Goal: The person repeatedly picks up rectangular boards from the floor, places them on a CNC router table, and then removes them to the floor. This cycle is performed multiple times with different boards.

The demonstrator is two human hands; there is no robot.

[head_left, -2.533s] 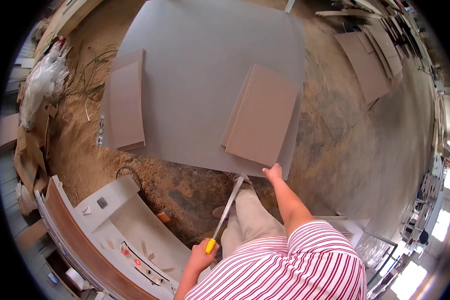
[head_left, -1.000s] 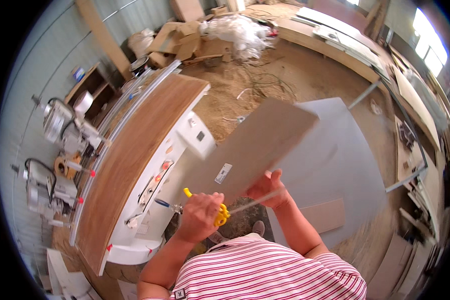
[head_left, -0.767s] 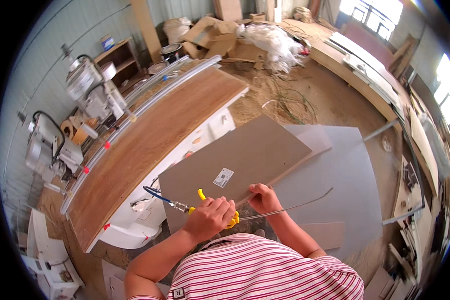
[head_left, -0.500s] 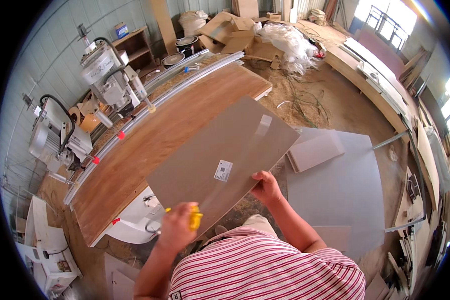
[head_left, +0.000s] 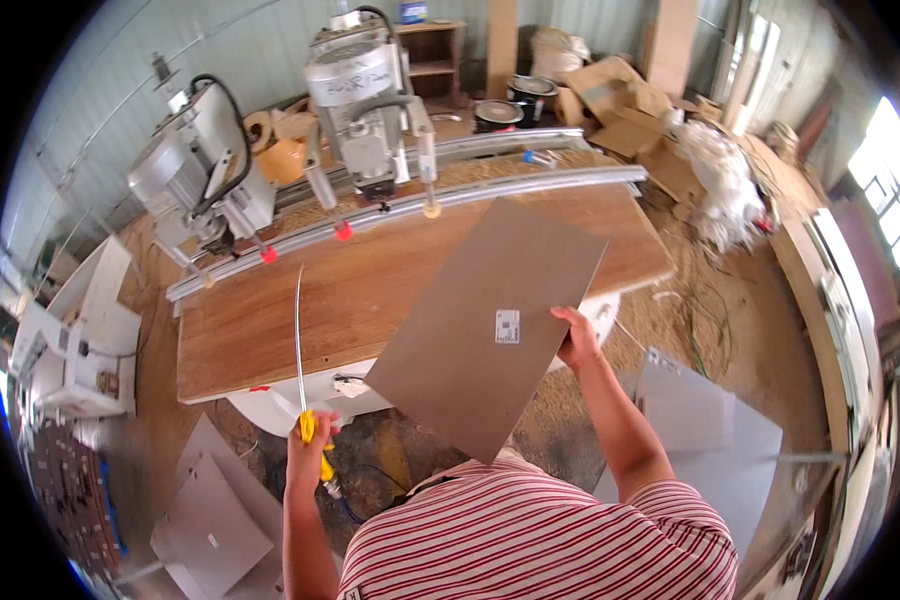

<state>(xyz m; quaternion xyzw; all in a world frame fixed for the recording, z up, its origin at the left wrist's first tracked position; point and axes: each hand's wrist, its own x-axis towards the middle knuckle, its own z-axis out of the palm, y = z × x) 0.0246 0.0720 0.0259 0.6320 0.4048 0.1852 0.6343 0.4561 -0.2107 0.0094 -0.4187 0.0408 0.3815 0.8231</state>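
My right hand (head_left: pixel 577 340) grips the right edge of a flat brown-grey panel (head_left: pixel 470 290), thumb on its face. The panel is held tilted in front of me, overlapping the wooden bench top, and a small white label (head_left: pixel 507 326) is stuck on it. Left of the panel and apart from it, my left hand (head_left: pixel 308 455) is closed round a yellow air blow gun (head_left: pixel 326 468). Its long thin metal nozzle points up and away, over the bench top (head_left: pixel 260 335). A hose fitting hangs below the gun's handle.
Two drilling motor units (head_left: pixel 355 95) stand behind a metal rail (head_left: pixel 530 187) along the bench's far side. Cardboard (head_left: pixel 610 90) and clear plastic wrap (head_left: pixel 715 185) lie at the far right. Grey panels (head_left: pixel 210 530) are at lower left, a grey sheet (head_left: pixel 740 450) at right.
My view has turned left, so the bench and motors sit further right. My left hand has moved away from the panel's near-left edge, and the blow gun's nozzle now shows clearly.
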